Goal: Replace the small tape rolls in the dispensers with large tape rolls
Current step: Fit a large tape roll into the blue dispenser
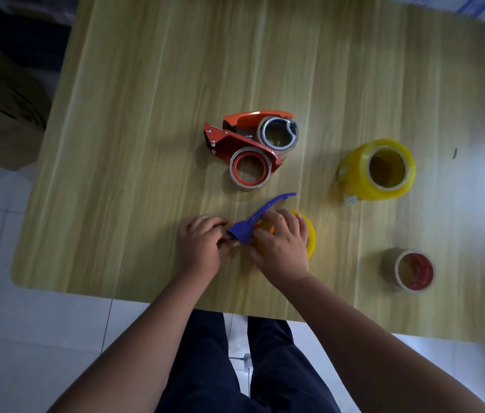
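Fingers of the left hand (198, 248) pinch the blade end of the blue dispenser (253, 223); the right hand (281, 242) is clamped over a yellow tape roll (309, 236) just right of it. Its handle points up-right.

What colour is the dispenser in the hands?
Blue dispenser, clearest in the head view.

Light wood-grain laminate table (146, 114), rounded corners. On it: two red metal tape dispensers (235, 141) at centre w/ small clear rolls, big yellow translucent tape roll (351, 171) to the right, small tan roll w/ red core (408, 271) near front-right edge, blue plastic dispenser (250, 225) near front.
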The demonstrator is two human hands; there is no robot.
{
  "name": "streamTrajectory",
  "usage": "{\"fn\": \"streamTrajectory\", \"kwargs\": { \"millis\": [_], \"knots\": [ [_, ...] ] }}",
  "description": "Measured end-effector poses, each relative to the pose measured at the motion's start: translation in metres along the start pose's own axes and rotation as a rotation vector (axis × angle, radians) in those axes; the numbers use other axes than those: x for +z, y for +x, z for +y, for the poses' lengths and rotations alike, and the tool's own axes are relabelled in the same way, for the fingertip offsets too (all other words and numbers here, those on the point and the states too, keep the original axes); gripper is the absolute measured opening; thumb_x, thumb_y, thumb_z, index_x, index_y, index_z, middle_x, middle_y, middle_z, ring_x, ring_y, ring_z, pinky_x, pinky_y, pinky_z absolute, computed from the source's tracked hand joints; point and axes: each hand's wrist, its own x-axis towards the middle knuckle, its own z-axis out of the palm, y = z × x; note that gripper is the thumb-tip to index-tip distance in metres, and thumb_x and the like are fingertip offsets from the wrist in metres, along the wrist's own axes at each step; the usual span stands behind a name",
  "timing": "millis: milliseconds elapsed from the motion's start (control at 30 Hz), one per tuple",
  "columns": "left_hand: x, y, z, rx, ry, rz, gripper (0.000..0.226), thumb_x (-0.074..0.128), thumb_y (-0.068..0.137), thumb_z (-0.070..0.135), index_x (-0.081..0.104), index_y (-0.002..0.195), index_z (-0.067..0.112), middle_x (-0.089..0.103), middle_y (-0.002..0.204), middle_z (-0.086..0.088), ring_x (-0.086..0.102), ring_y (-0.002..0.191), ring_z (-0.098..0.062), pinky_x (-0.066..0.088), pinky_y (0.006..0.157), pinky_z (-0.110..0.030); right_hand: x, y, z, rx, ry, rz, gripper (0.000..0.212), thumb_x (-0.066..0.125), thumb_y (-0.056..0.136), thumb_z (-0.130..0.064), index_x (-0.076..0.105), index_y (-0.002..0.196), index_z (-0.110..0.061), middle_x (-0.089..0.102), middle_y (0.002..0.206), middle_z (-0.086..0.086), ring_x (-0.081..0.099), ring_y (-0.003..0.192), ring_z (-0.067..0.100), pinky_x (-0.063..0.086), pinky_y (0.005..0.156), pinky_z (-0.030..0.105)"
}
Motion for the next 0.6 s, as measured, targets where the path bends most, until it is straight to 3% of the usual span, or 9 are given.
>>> {"fn": "streamTrajectory", "kwargs": {
  "millis": [233,400,500,600],
  "knots": [
    [-0.010,0.002,-0.002,0.004,-0.135,-0.036,0.034,0.086,0.061,0.034,0.061,0.078,0.018,0.069,0.108,0.001,0.063,0.103,-0.020,0.043,0.093,-0.049,-0.002,-0.002,0.004,-0.011,0.104,0.023,0.018,0.061,0.081,-0.037,0.075,0.089,-0.028,0.063,0.121,0.001,0.047,0.127,0.032,0.027,0.108,0.056],
    [-0.014,-0.005,0.002,0.070,-0.290,-0.015,0.017,0.074,0.076,0.025,0.066,0.081,0.012,0.067,0.120,-0.003,0.059,0.114,-0.021,0.048,0.095,-0.049,-0.005,0.002,0.009,-0.021,0.125,-0.016,0.015,0.067,0.080,-0.034,0.075,0.092,-0.029,0.061,0.126,0.002,0.043,0.131,0.032,0.024,0.111,0.056],
    [-0.014,-0.003,0.007,0.090,-0.285,-0.014,0.017,0.075,0.076,0.026,0.066,0.080,0.012,0.068,0.117,-0.004,0.061,0.111,-0.021,0.050,0.093,-0.045,-0.008,0.007,0.011,-0.019,0.121,-0.041,0.016,0.070,0.080,-0.034,0.076,0.094,-0.029,0.060,0.127,0.003,0.042,0.131,0.031,0.023,0.111,0.056],
    [-0.013,-0.001,0.010,0.112,-0.246,0.027,0.016,0.072,0.080,0.024,0.065,0.081,0.010,0.072,0.103,-0.006,0.065,0.097,-0.022,0.054,0.082,-0.042,-0.009,0.009,0.012,-0.012,0.121,-0.047,0.018,0.065,0.083,-0.038,0.075,0.095,-0.031,0.060,0.127,0.001,0.041,0.131,0.030,0.025,0.109,0.056]
  ]
}}
